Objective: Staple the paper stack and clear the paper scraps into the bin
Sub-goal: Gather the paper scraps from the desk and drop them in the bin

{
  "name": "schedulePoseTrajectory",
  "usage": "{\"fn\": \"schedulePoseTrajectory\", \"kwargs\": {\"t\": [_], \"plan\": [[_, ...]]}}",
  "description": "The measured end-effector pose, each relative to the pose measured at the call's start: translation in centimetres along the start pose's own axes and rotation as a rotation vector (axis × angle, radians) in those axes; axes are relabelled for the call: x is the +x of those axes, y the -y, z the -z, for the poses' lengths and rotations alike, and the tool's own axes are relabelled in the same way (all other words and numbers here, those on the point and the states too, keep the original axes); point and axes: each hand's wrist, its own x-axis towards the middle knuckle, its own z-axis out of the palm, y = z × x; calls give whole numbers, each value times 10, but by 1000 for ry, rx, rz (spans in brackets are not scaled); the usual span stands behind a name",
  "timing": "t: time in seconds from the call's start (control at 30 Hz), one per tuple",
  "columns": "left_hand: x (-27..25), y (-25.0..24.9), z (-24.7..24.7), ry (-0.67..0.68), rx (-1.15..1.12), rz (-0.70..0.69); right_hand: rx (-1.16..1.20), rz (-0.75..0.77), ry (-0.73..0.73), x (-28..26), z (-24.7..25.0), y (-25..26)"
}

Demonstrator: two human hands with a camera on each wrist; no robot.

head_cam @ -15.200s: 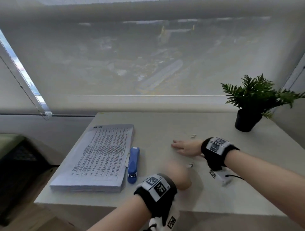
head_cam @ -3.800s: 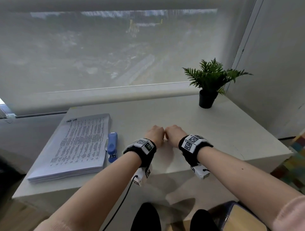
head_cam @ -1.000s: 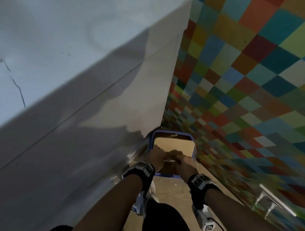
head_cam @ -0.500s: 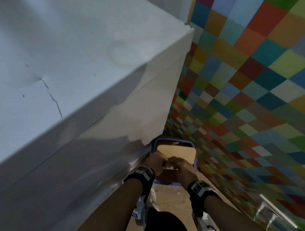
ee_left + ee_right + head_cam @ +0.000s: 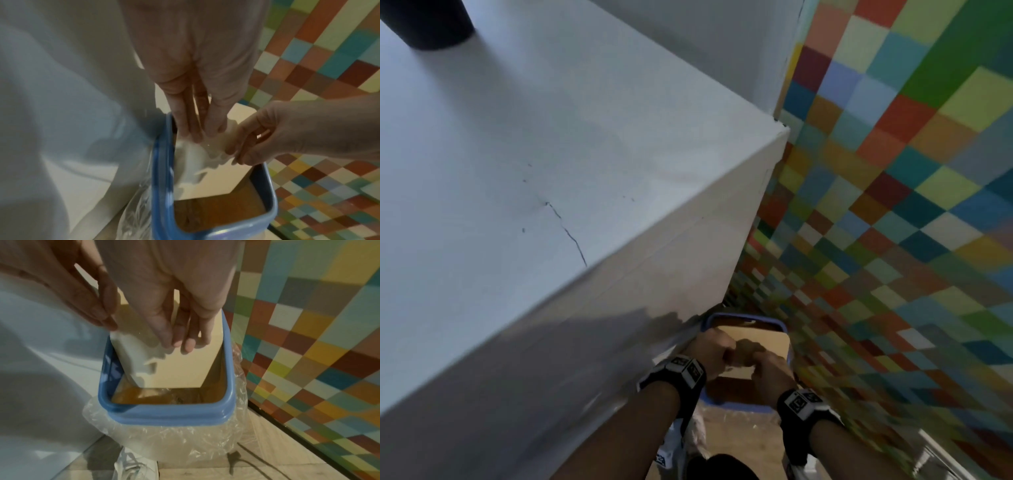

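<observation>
The bin point(image 5: 746, 317) has a blue rim and stands on the floor against the side of the white desk. Both hands hang over its mouth, almost touching. My left hand point(image 5: 195, 126) points straight fingers down into the opening. My right hand point(image 5: 180, 337) does the same just beside it, fingers loosely extended. A white, torn-edged piece that looks like a paper scrap point(image 5: 191, 162) lies just under the fingertips against the bin's inner left wall point(image 5: 131, 356). I cannot tell whether any finger still touches it. The paper stack and the stapler are out of view.
The white desk point(image 5: 551, 171) fills the left, with a black pot point(image 5: 431, 24) at its far corner. A clear plastic liner point(image 5: 164, 443) hangs over the outside of the bin. A multicoloured checkered surface point(image 5: 893, 205) runs along the right. A white shoe point(image 5: 133, 467) stands on the wooden floor.
The hands left the desk top and came down over the bin. In the last second they stay there, while the head view shifts and brings the pot into view.
</observation>
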Motion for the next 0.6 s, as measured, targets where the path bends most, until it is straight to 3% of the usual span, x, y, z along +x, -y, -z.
{"fn": "schedulePoseTrajectory", "kwargs": {"t": [0.13, 0.2, 0.43, 0.6], "plan": [[-6, -13, 18, 108, -168, 20, 32, 13, 221, -20, 15, 6], [-9, -17, 18, 148, -219, 0, 28, 39, 265, -26, 16, 4], [-6, -19, 9, 119, -102, 80, 103, 17, 321, -15, 15, -2], [-4, -6, -6, 27, -15, 127, 67, -20, 267, -4, 1, -7]]}}
